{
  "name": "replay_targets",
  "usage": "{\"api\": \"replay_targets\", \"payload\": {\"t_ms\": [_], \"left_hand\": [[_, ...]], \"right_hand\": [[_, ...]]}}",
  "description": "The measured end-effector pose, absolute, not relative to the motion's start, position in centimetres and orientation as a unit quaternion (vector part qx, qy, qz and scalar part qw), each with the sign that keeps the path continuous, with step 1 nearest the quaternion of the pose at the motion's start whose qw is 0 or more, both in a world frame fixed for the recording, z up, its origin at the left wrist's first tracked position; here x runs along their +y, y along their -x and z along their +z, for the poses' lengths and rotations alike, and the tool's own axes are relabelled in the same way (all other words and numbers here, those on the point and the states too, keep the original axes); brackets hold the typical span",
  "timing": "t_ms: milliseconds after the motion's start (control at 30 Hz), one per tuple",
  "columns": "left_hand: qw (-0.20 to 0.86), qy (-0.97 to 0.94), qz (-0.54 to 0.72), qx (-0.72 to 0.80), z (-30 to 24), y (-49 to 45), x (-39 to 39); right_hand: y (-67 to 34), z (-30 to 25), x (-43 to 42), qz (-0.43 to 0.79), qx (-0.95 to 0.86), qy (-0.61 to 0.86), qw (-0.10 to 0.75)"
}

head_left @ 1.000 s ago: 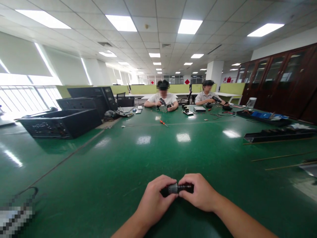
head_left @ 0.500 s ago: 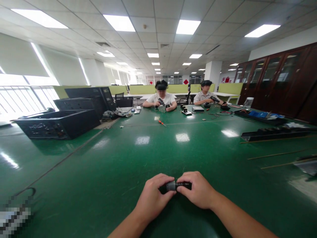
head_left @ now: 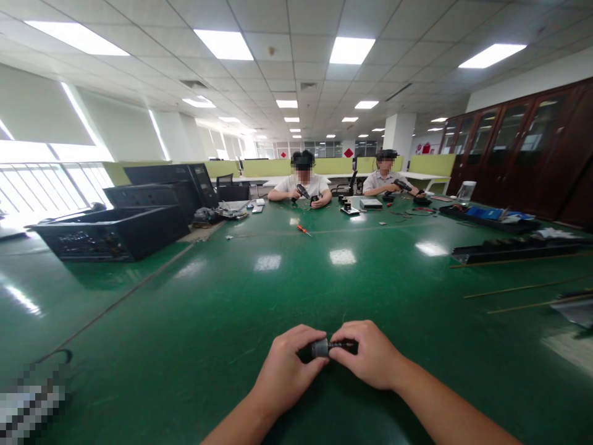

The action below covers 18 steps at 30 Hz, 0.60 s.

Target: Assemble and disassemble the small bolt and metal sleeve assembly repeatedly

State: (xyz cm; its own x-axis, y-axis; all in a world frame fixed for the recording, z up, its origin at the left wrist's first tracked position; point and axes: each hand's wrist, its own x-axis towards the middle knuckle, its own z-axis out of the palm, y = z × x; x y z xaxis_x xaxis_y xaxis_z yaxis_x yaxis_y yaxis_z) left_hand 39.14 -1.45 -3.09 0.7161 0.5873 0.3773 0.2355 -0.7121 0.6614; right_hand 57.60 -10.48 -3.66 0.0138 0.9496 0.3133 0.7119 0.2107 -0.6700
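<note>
Near the table's front edge, my two hands meet over a dark cylindrical tool with a grey collar (head_left: 320, 348); its exact kind is not clear. My left hand (head_left: 288, 364) is closed around the thick part, fingers above and thumb below. A thin dark shaft (head_left: 340, 345) points right out of the collar. My right hand (head_left: 370, 355) pinches this shaft close to the collar. The tool lies roughly level, just above or on the green tabletop (head_left: 259, 303); I cannot tell which. My palms and fingers hide both its ends.
Black computer cases (head_left: 111, 235) stand at the left. An orange screwdriver (head_left: 304, 230) lies beyond my hands. Two people (head_left: 301, 185) sit across the table holding drill-like tools. Black trays with parts (head_left: 486, 219) and a long black rail (head_left: 509, 250) lie at the right.
Both hands keep the same grip on the tool, almost still. The view has shifted very slightly, with the surroundings a little further right.
</note>
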Motion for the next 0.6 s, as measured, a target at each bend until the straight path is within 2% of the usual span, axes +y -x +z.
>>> {"api": "replay_targets", "payload": {"t_ms": [600], "left_hand": [[0.292, -0.877, 0.295, 0.241, -2.78, -38.96, -1.43]], "right_hand": [[-57.76, -4.09, -10.35, 0.156, -0.673, 0.616, 0.377]]}}
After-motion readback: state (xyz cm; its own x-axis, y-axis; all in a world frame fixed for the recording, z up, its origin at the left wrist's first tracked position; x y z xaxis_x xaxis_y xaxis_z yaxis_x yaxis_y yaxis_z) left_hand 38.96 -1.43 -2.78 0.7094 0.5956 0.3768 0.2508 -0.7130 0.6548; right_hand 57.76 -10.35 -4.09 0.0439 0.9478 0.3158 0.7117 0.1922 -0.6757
